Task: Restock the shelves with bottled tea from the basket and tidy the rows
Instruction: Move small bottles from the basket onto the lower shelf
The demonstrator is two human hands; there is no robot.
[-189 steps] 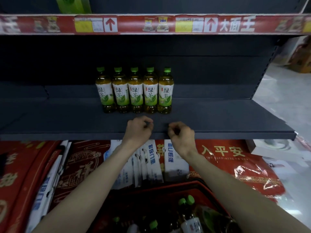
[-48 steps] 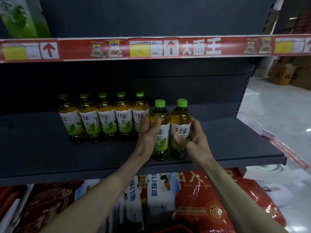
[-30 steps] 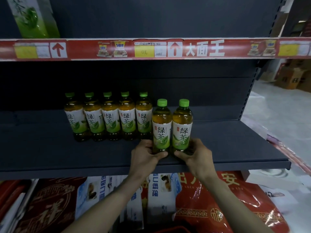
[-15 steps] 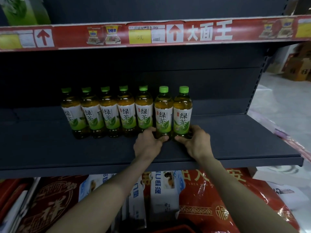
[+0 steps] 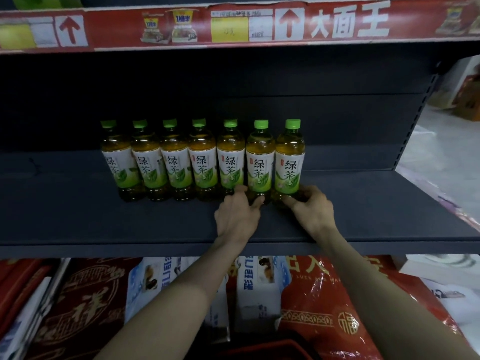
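Observation:
Several green-capped tea bottles stand upright in one row on the dark shelf (image 5: 78, 216). My left hand (image 5: 237, 215) grips the base of the second bottle from the right (image 5: 260, 162), thumb curled round its foot. My right hand (image 5: 313, 209) grips the base of the rightmost bottle (image 5: 289, 159). Both bottles stand in line with the row (image 5: 171, 162) to their left, touching side by side. The red rim of the basket (image 5: 262, 345) shows at the bottom edge; its contents are out of view.
A red price strip (image 5: 233, 24) edges the shelf above. Red and white bagged goods (image 5: 319, 307) fill the level below. The shelf board extends bare to the right of the row, ending at an upright (image 5: 413, 120) with aisle floor beyond.
Both hands brought two bottles up from the basket, set them near the shelf's front, then slid them back into line with the row, lowering the grip to the bottle bases.

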